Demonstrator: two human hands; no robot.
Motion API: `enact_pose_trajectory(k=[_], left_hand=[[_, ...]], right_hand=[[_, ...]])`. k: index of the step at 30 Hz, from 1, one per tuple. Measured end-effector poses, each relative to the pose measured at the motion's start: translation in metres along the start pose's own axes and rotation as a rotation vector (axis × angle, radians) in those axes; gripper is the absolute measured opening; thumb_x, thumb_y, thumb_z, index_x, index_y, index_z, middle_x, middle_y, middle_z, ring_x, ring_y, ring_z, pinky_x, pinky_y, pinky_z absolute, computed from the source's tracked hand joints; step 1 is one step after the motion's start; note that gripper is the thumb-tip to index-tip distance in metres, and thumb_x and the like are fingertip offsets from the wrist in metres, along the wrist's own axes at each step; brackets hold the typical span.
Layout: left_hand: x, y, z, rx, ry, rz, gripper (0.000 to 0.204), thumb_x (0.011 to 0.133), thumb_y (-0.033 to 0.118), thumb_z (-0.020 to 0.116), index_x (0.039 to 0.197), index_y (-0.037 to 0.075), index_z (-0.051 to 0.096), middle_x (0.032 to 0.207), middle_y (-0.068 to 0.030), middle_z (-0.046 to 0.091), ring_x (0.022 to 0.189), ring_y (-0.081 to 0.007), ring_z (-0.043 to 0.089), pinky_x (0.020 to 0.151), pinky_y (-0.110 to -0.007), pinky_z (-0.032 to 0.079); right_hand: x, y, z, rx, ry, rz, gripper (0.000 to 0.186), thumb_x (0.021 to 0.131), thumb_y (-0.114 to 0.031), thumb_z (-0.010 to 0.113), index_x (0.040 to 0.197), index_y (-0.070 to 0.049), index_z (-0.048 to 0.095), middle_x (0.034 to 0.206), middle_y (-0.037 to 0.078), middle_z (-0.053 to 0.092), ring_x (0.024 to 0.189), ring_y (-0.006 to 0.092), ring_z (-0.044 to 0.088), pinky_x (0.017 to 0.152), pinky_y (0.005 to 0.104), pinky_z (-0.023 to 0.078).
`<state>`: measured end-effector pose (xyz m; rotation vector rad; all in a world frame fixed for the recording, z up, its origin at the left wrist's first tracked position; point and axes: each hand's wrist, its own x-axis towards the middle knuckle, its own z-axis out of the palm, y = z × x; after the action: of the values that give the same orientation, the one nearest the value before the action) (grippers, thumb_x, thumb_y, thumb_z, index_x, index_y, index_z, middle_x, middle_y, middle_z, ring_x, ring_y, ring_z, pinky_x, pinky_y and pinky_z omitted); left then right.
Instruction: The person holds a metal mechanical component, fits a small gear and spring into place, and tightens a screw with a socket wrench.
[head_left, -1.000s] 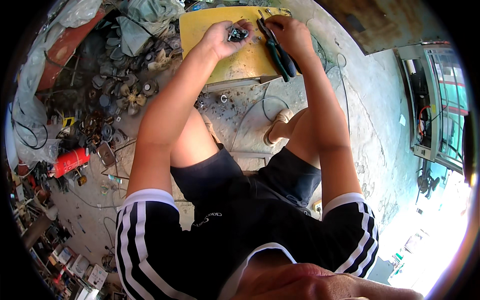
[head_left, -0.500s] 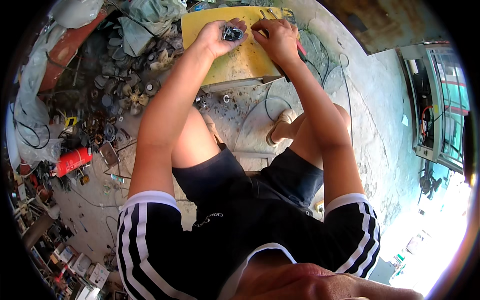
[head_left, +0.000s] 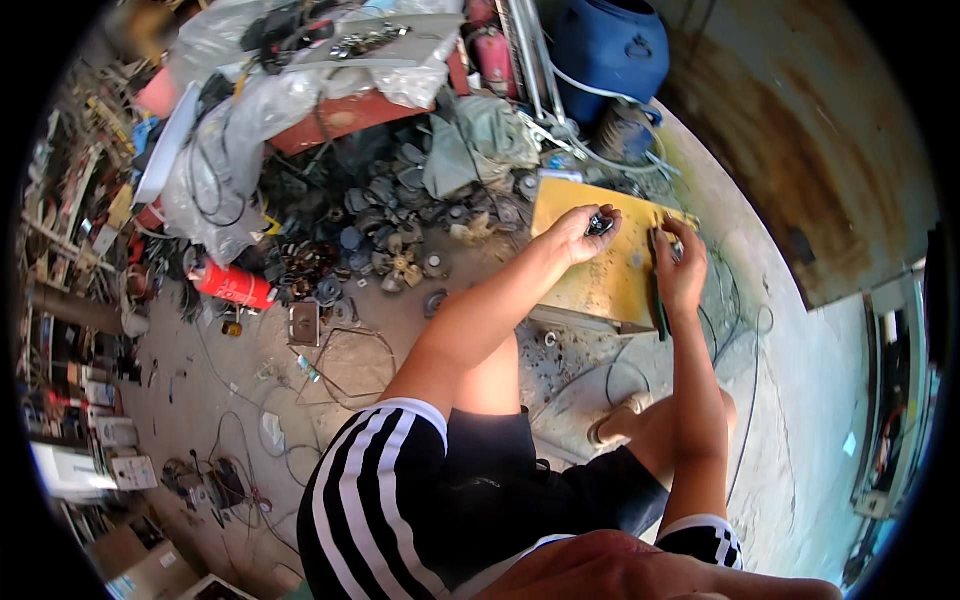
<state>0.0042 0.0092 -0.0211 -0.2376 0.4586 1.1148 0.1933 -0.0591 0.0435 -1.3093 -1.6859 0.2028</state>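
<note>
My left hand [head_left: 574,239] is cupped over the yellow work surface [head_left: 590,290], its fingers curled round a small clump of dark and shiny metal parts [head_left: 600,224]. What kind of parts they are is too small to tell. At the right side of the surface is my right hand [head_left: 684,268], with fingers curled and thumb close to the fingertips. Whatever sits between those fingers cannot be made out. Just left of it a long dark-handled tool [head_left: 659,300] reaches past the near edge of the surface; whether my fingers touch it is unclear.
Beyond and left of the surface lies a heap of scrap motor parts [head_left: 390,230]. A red fire extinguisher [head_left: 234,286] lies on the floor at left. A blue barrel [head_left: 610,50] stands at the back. Loose cables [head_left: 610,370] cross the floor near my feet.
The view has swung left, so hands and yellow surface appear further right and lower. My left hand has closed more around the metal parts. My right hand has turned, its fingers now pointing away.
</note>
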Motion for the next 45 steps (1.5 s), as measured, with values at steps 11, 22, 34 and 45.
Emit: enact_pose_trajectory(k=[11,22,34,45], left_hand=[[-0.136,0.187,0.139,0.095,-0.408,-0.057,0.014,0.099,0.006,0.050,0.108,-0.003,0.056,0.102,-0.0125,0.061,0.093,-0.0237,0.062,0.073,-0.031,0.055],[-0.168,0.451,0.186,1.711,0.786,1.454,0.028,0.089,0.014,0.063,0.115,0.001,0.063,0.102,-0.0069,0.067,0.087,-0.0197,0.064,0.081,-0.031,0.051],[-0.191,0.417,0.211,1.509,0.347,1.202,0.064,0.099,0.058,0.039,0.137,0.008,0.052,0.148,-0.0116,0.046,0.139,-0.0330,0.033,0.115,-0.050,0.019],[-0.225,0.360,0.169,1.549,0.402,1.763,0.065,0.084,0.058,0.062,0.118,0.003,0.053,0.112,-0.0112,0.059,0.099,-0.0224,0.058,0.088,-0.040,0.047]], right_hand=[[-0.003,0.022,-0.036,-0.257,0.038,-0.147,0.016,0.087,-0.010,0.064,0.103,-0.011,0.068,0.099,0.006,0.068,0.098,0.0278,0.061,0.092,0.0399,0.040],[-0.004,0.023,-0.045,-0.315,0.027,-0.155,0.016,0.085,-0.007,0.065,0.100,-0.012,0.068,0.096,0.004,0.066,0.097,0.0259,0.060,0.094,0.0397,0.039],[-0.010,0.026,-0.057,-0.359,0.007,-0.152,0.015,0.087,-0.010,0.065,0.101,-0.013,0.068,0.096,0.004,0.066,0.099,0.0247,0.059,0.095,0.0396,0.038],[-0.012,0.073,-0.059,-0.387,0.041,-0.130,0.018,0.087,-0.028,0.065,0.101,-0.020,0.072,0.096,0.002,0.070,0.096,0.0264,0.063,0.088,0.0417,0.043]])
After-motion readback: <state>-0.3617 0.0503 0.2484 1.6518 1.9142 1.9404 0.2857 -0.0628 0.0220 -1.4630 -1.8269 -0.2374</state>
